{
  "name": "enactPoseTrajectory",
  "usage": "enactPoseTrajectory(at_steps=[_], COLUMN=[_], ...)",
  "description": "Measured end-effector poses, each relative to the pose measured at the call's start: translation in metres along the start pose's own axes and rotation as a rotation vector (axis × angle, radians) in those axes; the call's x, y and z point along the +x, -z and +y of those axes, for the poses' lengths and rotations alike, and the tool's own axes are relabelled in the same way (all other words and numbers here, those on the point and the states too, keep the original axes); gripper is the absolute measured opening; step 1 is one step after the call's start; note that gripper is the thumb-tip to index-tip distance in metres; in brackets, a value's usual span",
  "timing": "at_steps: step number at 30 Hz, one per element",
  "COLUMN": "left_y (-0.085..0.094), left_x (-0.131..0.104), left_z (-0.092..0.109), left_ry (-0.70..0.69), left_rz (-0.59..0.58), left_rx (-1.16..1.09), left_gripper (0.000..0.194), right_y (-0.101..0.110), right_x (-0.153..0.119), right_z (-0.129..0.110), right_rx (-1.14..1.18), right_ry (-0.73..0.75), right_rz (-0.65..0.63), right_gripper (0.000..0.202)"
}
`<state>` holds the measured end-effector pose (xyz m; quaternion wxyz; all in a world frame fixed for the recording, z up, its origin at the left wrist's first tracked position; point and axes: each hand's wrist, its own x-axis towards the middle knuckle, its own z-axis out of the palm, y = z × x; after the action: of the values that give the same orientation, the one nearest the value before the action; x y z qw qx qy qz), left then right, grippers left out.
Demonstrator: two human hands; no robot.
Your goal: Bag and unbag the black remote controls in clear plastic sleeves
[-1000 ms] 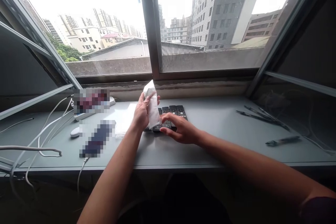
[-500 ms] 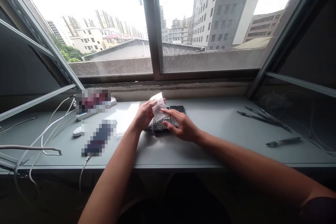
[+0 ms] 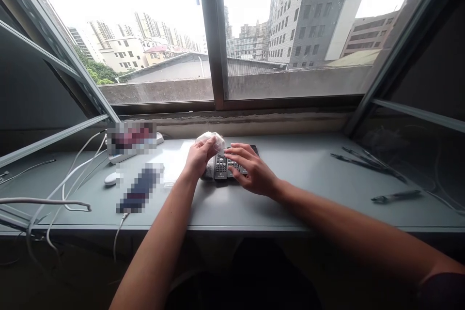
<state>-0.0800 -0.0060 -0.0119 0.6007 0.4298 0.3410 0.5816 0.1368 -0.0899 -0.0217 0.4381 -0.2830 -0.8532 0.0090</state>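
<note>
My left hand (image 3: 197, 158) pinches a crumpled, thin white sheet (image 3: 218, 144) between thumb and fingers, above the desk. Whether it is tissue or plastic I cannot tell. Just right of it, my right hand (image 3: 257, 172) holds nothing, its fingers spread over a row of black remote controls (image 3: 221, 168). The remotes lie side by side on the desk, partly hidden by that hand. Something in clear wrapping (image 3: 208, 171) lies at the row's left end, partly behind my left hand.
The grey desk (image 3: 298, 179) runs below a window. On the left are a power strip (image 3: 159, 138), white cables (image 3: 65, 198), a white mouse-like object (image 3: 111, 179), a blurred dark device (image 3: 140, 191) and white sheets (image 3: 176, 167). Several pens (image 3: 395, 197) lie right.
The white sheet has gone from spread out and upright to bunched up in my left hand. My right fingers have come off it and spread apart. The view has shifted slightly.
</note>
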Motion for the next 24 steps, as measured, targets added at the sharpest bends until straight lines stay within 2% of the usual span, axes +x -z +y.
enactPoseTrajectory(at_steps=[6,11,15,20,24], left_y=[-0.0008,-0.0026,-0.0036,-0.0030,-0.0024], left_x=[-0.0011,-0.0017,-0.0022,-0.0040,-0.0043], left_z=[0.0020,0.0038,0.0039,0.0041,0.0052], left_ry=[0.003,0.018,0.018,-0.005,-0.023], left_rz=[-0.003,-0.014,-0.067,-0.156,-0.171], left_rx=[0.002,0.002,0.017,0.054,0.042], left_gripper=[0.045,0.037,0.034,0.042,0.044], right_y=[-0.0003,-0.0011,-0.0014,0.0020,0.0035], right_x=[-0.0001,-0.0016,-0.0020,0.0005,0.0021], right_z=[0.0013,0.0038,0.0067,0.0032,-0.0018], right_rx=[-0.019,-0.111,-0.135,-0.097,-0.133], right_ry=[0.038,-0.038,-0.068,-0.008,-0.014], right_rz=[0.029,-0.020,-0.032,-0.063,-0.058], right_gripper=[0.054,0.058,0.055,0.055,0.051])
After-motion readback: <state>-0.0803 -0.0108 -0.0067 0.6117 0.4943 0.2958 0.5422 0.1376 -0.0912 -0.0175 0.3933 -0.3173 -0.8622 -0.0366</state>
